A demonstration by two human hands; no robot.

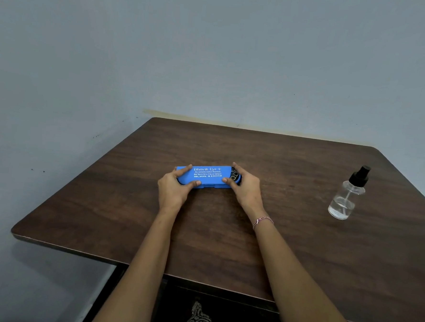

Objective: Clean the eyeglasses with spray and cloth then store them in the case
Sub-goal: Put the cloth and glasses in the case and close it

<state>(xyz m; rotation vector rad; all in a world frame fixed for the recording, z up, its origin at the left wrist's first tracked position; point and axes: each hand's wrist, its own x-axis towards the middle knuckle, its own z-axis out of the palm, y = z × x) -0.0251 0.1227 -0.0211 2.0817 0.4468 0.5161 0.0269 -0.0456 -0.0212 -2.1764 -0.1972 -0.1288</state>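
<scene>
A blue glasses case with white printed lettering lies closed on the brown wooden table, near its middle. My left hand grips the case's left end, fingers over the top and thumb on the front edge. My right hand grips the right end the same way, over a dark patch with ring shapes. A clear spray bottle with a black nozzle stands upright far to the right. No eyeglasses or cloth are visible.
The table's far edge meets a plain grey-blue wall. Its left and near edges drop off to the floor. A thread bracelet circles my right wrist. Patterned fabric shows below the near edge.
</scene>
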